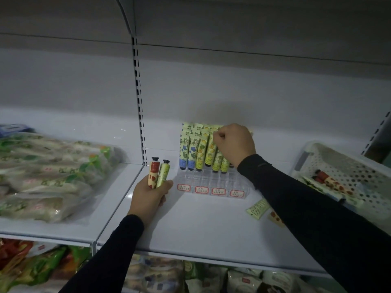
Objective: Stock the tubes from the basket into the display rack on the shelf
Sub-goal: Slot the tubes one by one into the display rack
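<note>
Tubes [157, 173] stand upright in the gripping left hand [149, 196], left of the rack [213, 182]; right hand [233, 144] pinches one there.

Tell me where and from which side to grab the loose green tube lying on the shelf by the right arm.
Pinch the green tube across its flat body, coming from above and its left. It lies flat on the shelf, and the right sleeve covers its right end, so only the near, left part is free.
</note>
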`<action>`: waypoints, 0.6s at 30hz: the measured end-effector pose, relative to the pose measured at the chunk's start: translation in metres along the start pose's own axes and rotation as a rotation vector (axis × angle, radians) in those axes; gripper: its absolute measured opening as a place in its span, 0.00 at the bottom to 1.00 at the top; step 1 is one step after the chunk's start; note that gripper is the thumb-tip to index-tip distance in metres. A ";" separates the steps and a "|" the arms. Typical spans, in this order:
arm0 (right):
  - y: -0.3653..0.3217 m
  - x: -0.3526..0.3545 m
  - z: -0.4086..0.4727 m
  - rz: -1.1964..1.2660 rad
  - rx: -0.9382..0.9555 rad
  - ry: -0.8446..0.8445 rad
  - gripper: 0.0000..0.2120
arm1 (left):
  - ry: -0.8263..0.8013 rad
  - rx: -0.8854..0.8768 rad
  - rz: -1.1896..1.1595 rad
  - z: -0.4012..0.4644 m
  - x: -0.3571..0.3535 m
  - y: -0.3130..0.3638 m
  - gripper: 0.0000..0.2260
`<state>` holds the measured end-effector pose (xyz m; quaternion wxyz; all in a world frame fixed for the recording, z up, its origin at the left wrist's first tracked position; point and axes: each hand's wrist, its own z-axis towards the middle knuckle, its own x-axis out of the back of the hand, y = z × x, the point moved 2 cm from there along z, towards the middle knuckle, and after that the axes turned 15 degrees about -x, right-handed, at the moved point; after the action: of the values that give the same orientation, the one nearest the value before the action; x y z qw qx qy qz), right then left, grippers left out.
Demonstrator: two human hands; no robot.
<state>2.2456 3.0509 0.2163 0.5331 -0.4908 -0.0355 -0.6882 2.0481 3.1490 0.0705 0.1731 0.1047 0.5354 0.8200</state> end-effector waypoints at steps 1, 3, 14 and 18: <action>0.000 -0.003 -0.002 -0.014 0.004 -0.006 0.21 | 0.002 0.005 -0.011 0.000 0.000 0.000 0.09; 0.001 -0.010 -0.004 -0.055 0.009 -0.014 0.20 | 0.005 0.015 -0.026 0.000 0.000 0.000 0.09; 0.001 -0.013 0.009 -0.095 -0.073 -0.154 0.21 | 0.020 0.010 -0.040 0.001 0.001 0.001 0.08; -0.003 -0.008 0.019 -0.162 -0.091 -0.220 0.13 | 0.021 0.014 -0.042 0.001 0.001 0.001 0.08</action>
<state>2.2547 3.0684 0.2221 0.4456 -0.5826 -0.1019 -0.6720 2.0473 3.1500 0.0715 0.1840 0.0861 0.5450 0.8135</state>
